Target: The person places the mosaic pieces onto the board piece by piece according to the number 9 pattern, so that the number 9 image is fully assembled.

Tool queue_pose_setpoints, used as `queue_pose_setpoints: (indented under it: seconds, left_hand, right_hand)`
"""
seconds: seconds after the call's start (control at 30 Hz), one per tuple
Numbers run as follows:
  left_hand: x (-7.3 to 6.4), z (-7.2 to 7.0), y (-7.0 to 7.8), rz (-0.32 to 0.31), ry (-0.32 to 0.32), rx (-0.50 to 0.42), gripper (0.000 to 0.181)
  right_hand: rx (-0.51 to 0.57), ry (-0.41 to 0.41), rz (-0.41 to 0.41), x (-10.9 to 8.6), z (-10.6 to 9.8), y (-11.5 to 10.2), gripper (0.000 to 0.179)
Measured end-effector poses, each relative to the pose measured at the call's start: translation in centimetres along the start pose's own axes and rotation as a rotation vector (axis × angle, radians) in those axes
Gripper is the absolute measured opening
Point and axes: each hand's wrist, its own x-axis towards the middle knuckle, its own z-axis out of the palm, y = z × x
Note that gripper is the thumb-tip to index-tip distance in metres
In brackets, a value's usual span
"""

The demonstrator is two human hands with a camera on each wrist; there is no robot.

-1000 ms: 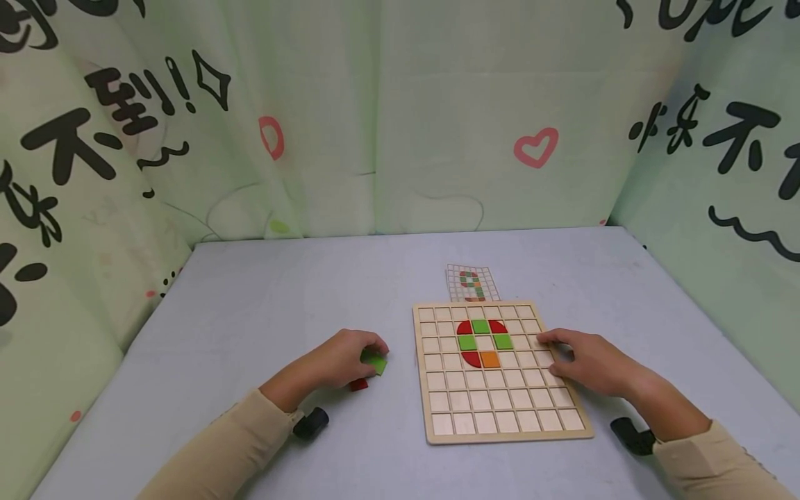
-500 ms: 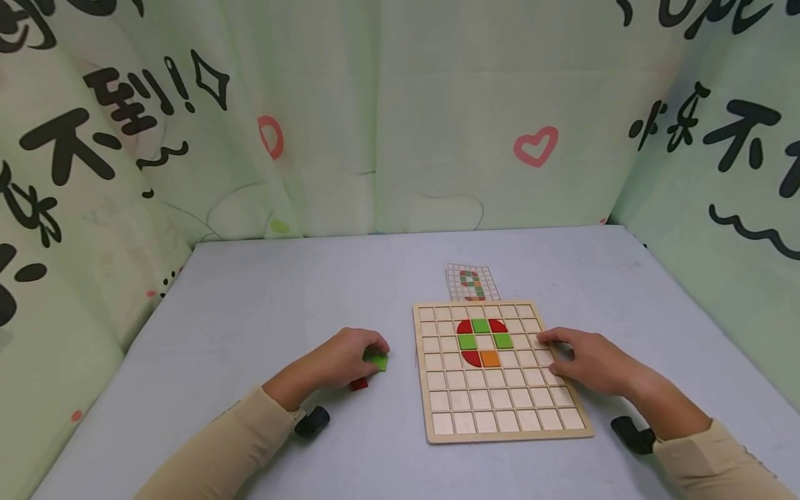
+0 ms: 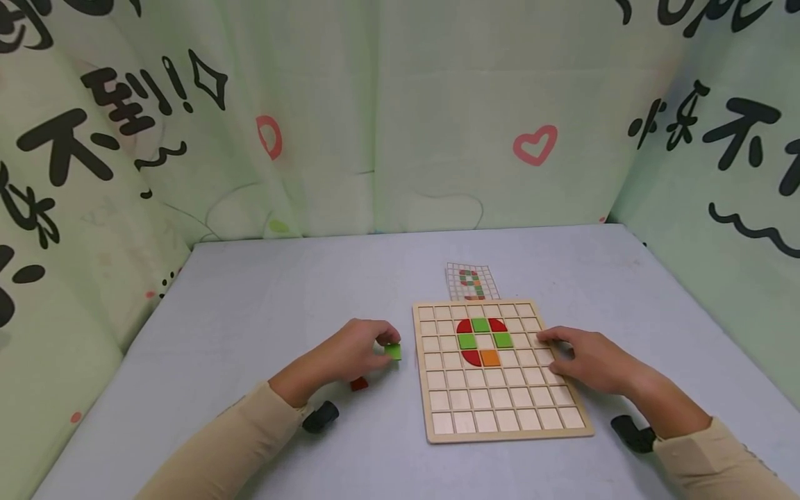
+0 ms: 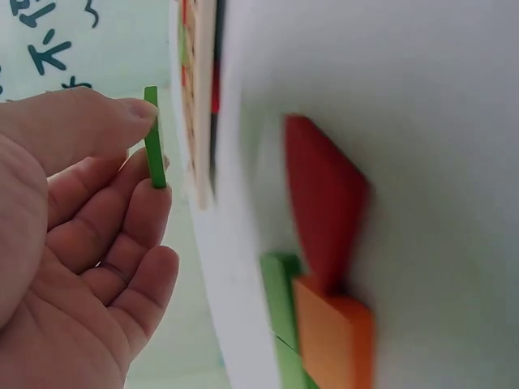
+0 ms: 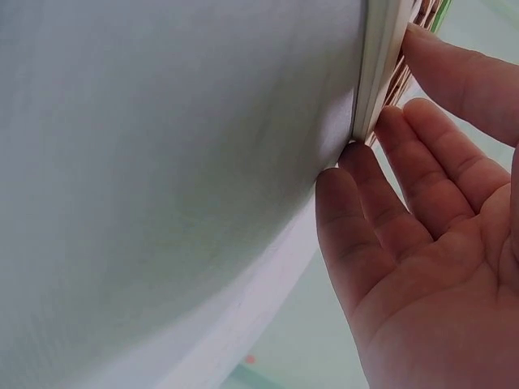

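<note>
My left hand [image 3: 356, 348] pinches a green square tile [image 3: 393, 352] between thumb and fingers, held left of the wooden grid board [image 3: 509, 420]. In the left wrist view that tile is edge-on. Below the hand lies a red tile [image 3: 359, 384] with a curved side; the left wrist view shows an orange tile [image 4: 332, 336] and green tiles [image 4: 284, 316] beside it. On the board's upper middle sit red curved tiles [image 3: 464, 326], green squares [image 3: 480, 326] and an orange square [image 3: 490, 358]. My right hand [image 3: 594, 357] rests its fingers and thumb on the board's right edge.
Behind the board a printed pattern card [image 3: 473, 276] lies partly covered by it. The white table [image 3: 300, 285] ends at a pale green curtain [image 3: 437, 104] with black lettering at both sides. A black wrist camera [image 3: 321, 417] hangs under the left sleeve.
My left hand has risen slightly and shifted right with the green tile, which shows more clearly at the fingertips. The right hand stays on the board's edge.
</note>
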Motion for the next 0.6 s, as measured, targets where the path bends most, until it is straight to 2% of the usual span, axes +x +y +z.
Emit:
queue_pose_setpoints:
  seconds: [0.33, 0.6]
  left_hand:
    - [1.3, 0.4, 2.5, 0.041, 0.013, -0.011, 0.024]
    - [2.4, 0.9, 3.8, 0.079, 0.008, -0.001, 0.024]
  right_hand:
    - [-0.008, 0.005, -0.002, 0.1, 0.1, -0.1, 0.051]
    - [-0.009, 0.003, 0.000, 0.1, 0.0, 0.0, 0.050]
